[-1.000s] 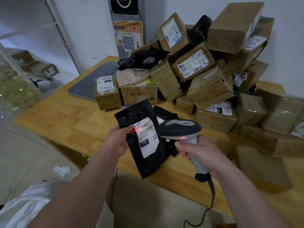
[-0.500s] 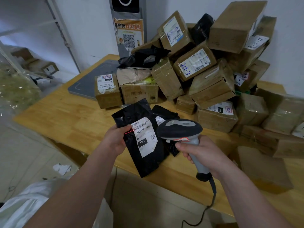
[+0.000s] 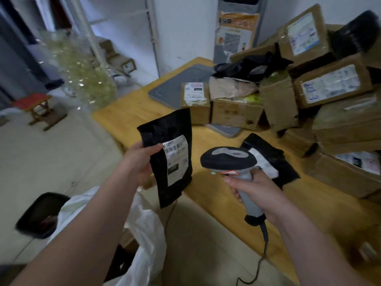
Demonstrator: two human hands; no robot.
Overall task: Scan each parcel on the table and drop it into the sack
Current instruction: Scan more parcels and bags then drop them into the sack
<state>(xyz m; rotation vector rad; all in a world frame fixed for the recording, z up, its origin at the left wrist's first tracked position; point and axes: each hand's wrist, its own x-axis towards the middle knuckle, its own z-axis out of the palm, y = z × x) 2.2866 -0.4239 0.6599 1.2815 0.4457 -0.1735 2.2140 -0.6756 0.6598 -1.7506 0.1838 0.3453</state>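
Held parcel: one black soft pouch (image 3: 167,134), upright and clear of the table (image 3: 132,112), at its near left edge, just above and to the right of the sack.
Left hand (image 3: 138,163): pinches the pouch's left edge, the thumb on the front beside the label and the fingers hidden behind.
Pouch label (image 3: 176,159): white, with barcodes at the top and a dark block lower down; the print is too blurred to read.
Right hand (image 3: 254,194): fingers curled round the grey handle of the scanner (image 3: 228,159), the forefinger lying across the front just under the head.
Scanner: one, with a black head facing left toward the pouch and a cable hanging from the handle's base.
Sack (image 3: 149,232): white, on the floor near left under the left forearm; its mouth is dark, contents cannot be told.
Black bin (image 3: 39,213): on the floor left of the sack, with something reddish inside, blurred.
Black soft parcels: four in view: the held one, one flat on the table (image 3: 275,162) just behind the scanner with a white label, one crumpled on the pile (image 3: 250,66), and one far right at the top (image 3: 359,28).
Cardboard boxes (image 3: 237,114): stacked on the far right; they overlap and run out of frame, so no sure count.
Box labels facing the camera: four; one (image 3: 332,83) carries blue handwriting, unreadable.
Poster (image 3: 235,36): orange and white with a QR code, on a grey upright stand behind the pile.
Grey pad (image 3: 175,87): flat on the far table, with boxes resting on it.
Stool (image 3: 33,103): one, red-topped, on the floor far left.
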